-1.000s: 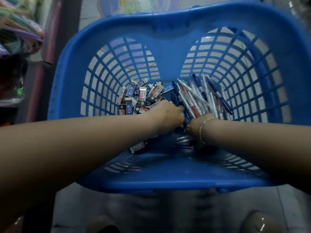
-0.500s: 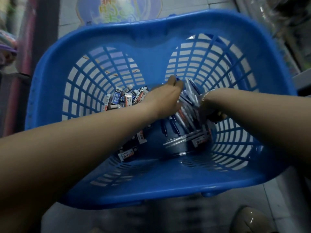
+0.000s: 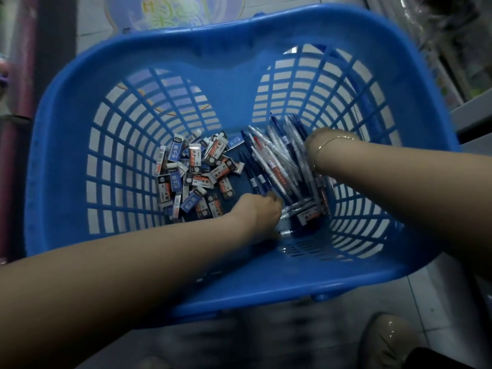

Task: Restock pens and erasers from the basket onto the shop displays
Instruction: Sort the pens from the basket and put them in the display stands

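Observation:
A blue plastic basket (image 3: 239, 286) fills the view. On its floor to the left lies a heap of several wrapped erasers (image 3: 194, 171). To the right lies a bundle of several blue and white pens (image 3: 274, 166). My left hand (image 3: 259, 213) is at the near ends of the pens, fingers curled down onto them. My right hand (image 3: 312, 153), with a thin bracelet at the wrist, is pushed into the right side of the pen bundle. Its fingers are hidden behind the wrist and the pens.
The basket stands on a tiled floor. A beige shoe (image 3: 388, 339) shows at the bottom right. A shelf edge (image 3: 468, 115) runs along the right, and a dark post (image 3: 56, 49) stands at the upper left. A colourful round item (image 3: 173, 12) lies beyond the basket.
My left hand has pulled back from the far end of the pens to their near ends. My right hand has shifted right and deeper among the pens. The erasers are now uncovered.

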A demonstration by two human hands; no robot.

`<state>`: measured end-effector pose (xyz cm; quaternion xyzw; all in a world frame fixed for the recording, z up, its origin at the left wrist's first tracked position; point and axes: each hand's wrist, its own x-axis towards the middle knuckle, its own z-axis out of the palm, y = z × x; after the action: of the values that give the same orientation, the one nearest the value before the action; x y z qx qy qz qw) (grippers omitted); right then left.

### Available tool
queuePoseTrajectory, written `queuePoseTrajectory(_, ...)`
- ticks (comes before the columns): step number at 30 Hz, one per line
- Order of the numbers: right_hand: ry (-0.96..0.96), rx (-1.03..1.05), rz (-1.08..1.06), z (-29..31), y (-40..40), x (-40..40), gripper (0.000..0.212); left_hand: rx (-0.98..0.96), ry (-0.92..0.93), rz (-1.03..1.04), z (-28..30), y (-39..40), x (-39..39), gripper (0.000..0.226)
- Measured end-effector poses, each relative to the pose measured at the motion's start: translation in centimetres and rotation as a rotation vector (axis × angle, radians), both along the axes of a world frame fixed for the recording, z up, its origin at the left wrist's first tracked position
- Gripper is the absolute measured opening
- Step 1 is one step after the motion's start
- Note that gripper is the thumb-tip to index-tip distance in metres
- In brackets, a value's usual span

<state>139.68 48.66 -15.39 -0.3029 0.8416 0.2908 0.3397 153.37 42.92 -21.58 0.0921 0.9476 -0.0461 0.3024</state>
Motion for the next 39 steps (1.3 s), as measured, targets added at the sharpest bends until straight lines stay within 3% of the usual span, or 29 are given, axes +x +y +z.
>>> queuePoseTrajectory(2,0.015,-0.044,0.213,-0.1,0.1,1.0,0.040,-0.026,0.003,-0.026,-0.7,0.7,0.2,0.048)
queuePoseTrajectory(5,-0.212,0.020,0.578,-1.8,0.9,3.2,0.034,-0.071,-0.075,-0.066,-0.6,1.6,0.0,0.029)
queuePoseTrajectory(8,-0.281,0.108,0.810,-3.1,1.5,4.2,0.036,-0.160,-0.178,-0.064,-1.3,1.7,0.1,0.032)
queuePoseTrajectory(12,-0.206,0.135,1.115,-4.3,1.8,5.2,0.029,-0.171,-0.152,-0.064,-1.2,0.9,1.1,0.030)
queuePoseTrajectory(15,-0.190,0.133,1.191,-5.2,1.9,5.5,0.025,-0.139,-0.157,-0.005,-1.4,0.5,1.4,0.025)
queuePoseTrajectory(25,-0.133,0.004,0.658,-5.8,1.9,6.2,0.029,0.055,-0.234,0.236,-0.6,-1.0,1.4,0.030)
queuePoseTrajectory(31,-0.418,0.127,0.493,-3.4,0.7,5.7,0.035,0.104,-0.336,0.239,0.5,-0.9,1.2,0.037)
queuePoseTrajectory(33,-0.597,0.154,0.263,-1.9,-0.6,4.0,0.032,0.131,-0.357,0.219,1.4,-1.3,1.4,0.032)
queuePoseTrajectory(35,-0.665,0.016,0.004,0.3,-2.0,1.3,0.023,0.170,-0.374,0.224,2.5,-2.1,1.6,0.029)
queuePoseTrajectory(39,-0.533,-0.428,-0.269,4.2,-2.9,-3.1,0.017,0.305,-0.427,0.291,4.6,-4.0,1.5,0.024)
